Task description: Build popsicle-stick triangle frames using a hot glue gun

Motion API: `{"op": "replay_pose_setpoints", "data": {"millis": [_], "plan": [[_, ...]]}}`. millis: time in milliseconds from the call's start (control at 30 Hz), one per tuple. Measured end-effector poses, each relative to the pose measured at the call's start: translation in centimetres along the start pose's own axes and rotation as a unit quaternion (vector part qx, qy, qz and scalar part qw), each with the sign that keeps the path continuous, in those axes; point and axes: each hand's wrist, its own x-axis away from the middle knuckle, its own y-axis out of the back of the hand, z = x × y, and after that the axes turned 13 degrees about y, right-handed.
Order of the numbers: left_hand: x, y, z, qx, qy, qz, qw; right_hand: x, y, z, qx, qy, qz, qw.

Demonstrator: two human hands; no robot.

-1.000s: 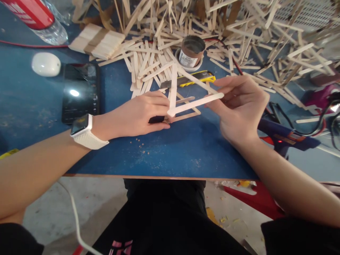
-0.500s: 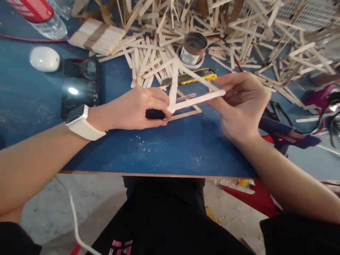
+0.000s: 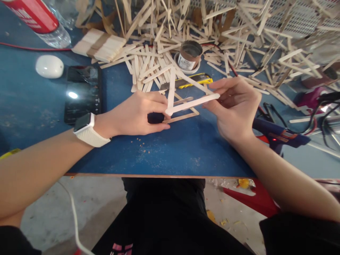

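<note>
A frame of joined wooden sticks is held above the blue table, with an upper triangle and more sticks below it. My left hand pinches its left corner between thumb and fingers. At the right corner, my right hand grips the stick ends with thumb and fingertips. Just behind the frame lies a yellow and black utility knife. Loose wooden sticks are heaped behind my left hand.
A brown cup stands behind the knife. On the left are a phone, a white mouse, a bottle and a banded stick bundle. A blue glue gun sits right of my right hand.
The view has shifted slightly, so the table items appear a little lower. Both hands keep their hold on the stick frame, which looks nearly the same.
</note>
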Motion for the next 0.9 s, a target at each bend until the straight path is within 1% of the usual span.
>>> {"op": "replay_pose_setpoints", "data": {"millis": [100,200,367,600,700,900], "plan": [[0.1,-0.8,-0.6,-0.010,0.000,-0.026,1.000,-0.2,-0.1,0.6,-0.004,-0.015,-0.009,1.000],[0.1,-1.2,-0.9,-0.002,0.008,-0.035,0.999,-0.2,0.0,1.1,0.007,-0.033,-0.015,0.999],[0.1,-1.1,-0.8,0.026,0.019,-0.019,0.999,-0.1,0.0,1.2,0.001,-0.041,-0.020,0.999],[0.1,-0.9,-1.1,0.052,0.051,-0.011,0.997,-0.4,-0.4,1.5,-0.026,-0.058,-0.055,0.996],[0.1,-0.8,-1.2,0.066,0.069,-0.006,0.995,-0.4,-0.5,1.6,-0.025,-0.066,-0.056,0.996],[0.0,-0.6,-1.3,0.081,0.081,0.002,0.993,-0.3,-0.5,1.7,-0.025,-0.069,-0.055,0.996]]}}
